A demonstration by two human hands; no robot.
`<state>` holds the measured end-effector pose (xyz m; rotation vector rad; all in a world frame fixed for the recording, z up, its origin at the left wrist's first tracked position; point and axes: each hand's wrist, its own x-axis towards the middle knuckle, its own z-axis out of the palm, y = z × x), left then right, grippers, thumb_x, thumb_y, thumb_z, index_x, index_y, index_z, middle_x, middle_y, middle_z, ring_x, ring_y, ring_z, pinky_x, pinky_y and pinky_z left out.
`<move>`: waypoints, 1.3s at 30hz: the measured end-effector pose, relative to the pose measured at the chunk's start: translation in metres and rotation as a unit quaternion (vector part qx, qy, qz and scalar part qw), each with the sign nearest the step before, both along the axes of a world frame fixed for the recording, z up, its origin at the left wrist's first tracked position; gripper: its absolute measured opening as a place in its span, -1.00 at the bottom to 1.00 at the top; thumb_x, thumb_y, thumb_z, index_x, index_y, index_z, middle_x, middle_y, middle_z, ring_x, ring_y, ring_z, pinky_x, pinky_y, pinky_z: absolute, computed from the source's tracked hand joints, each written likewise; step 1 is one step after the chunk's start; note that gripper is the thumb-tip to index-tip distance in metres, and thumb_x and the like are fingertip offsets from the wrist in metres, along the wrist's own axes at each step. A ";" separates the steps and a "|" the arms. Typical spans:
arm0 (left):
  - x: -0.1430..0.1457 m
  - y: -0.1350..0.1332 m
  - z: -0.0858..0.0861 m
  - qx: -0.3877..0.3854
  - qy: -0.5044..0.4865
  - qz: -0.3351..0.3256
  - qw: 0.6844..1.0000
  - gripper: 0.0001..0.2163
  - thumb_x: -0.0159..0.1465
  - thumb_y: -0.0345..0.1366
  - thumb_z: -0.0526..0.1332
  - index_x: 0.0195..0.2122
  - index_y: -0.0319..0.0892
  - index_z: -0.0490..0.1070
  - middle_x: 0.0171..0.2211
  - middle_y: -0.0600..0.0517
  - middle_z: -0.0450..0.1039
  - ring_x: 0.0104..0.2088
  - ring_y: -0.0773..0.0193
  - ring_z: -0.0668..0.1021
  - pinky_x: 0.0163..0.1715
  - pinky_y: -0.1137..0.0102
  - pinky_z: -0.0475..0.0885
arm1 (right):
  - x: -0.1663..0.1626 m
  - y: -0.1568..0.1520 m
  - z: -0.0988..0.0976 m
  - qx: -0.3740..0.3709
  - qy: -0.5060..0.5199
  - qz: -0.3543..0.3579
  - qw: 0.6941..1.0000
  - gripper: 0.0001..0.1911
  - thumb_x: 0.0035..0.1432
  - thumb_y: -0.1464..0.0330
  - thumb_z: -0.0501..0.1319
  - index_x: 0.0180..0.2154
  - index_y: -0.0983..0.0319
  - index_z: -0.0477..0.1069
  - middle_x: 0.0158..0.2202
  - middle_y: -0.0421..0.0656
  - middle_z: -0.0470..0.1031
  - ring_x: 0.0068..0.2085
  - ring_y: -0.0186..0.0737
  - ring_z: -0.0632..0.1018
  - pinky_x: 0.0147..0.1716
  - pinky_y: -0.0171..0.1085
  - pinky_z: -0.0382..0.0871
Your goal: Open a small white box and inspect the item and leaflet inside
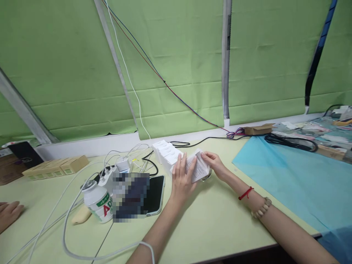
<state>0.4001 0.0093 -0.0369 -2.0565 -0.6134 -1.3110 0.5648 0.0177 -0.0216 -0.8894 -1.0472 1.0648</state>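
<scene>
Both of my hands are at a sheet of white paper with printed text (198, 168), tilted up just over the table. My left hand (182, 183) has its fingers across the sheet's left side; its thumb is hard to make out. At the sheet's upper right corner, my right hand (216, 165) pinches the edge between thumb and fingers. Just behind my left fingers stands a row of small white boxes (167, 153) with fine print on top. A small shiny object (206, 176) shows partly below the paper, mostly hidden.
Left of my arm lie a phone (156, 194), a white bottle (97, 201) and a power strip with cables (110, 176). Brown boxes (56, 167) stand behind. Another person's hand (11, 214) rests at far left. Blue sheeting (286, 176) covers the right side.
</scene>
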 end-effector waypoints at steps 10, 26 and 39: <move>-0.006 0.001 0.001 -0.073 0.001 0.033 0.997 -0.43 0.03 -0.34 0.30 0.11 -0.10 0.28 0.08 -0.12 0.16 0.06 0.09 0.28 0.05 0.27 0.06 | 0.009 0.001 0.010 0.018 0.081 -0.039 0.996 -0.47 -0.31 0.05 0.37 -0.39 0.33 0.39 -0.44 -0.19 0.34 -0.45 -0.43 0.30 -0.50 -0.43 0.12; -0.004 0.004 -0.005 -0.096 -0.034 0.009 0.995 -0.43 0.01 -0.35 0.30 0.09 -0.12 0.27 0.05 -0.11 0.19 0.02 0.11 0.29 0.00 0.27 0.08 | 0.041 0.020 0.001 -0.020 0.199 -0.145 0.969 -0.66 -0.11 0.24 0.28 -0.32 0.35 0.36 -0.47 -0.22 0.41 -0.54 -0.45 0.36 -0.60 -0.47 0.19; -0.005 0.001 -0.005 -0.119 0.079 -0.158 0.977 -0.40 0.09 -0.21 0.23 0.17 -0.13 0.12 0.06 -0.13 0.16 0.05 0.10 0.28 -0.03 0.27 0.14 | 0.078 0.022 0.004 -0.096 0.389 -0.296 0.867 -0.92 0.20 0.50 -0.03 -0.28 0.32 0.21 -0.53 -0.28 0.36 -0.58 -0.47 0.43 -0.63 -0.51 0.34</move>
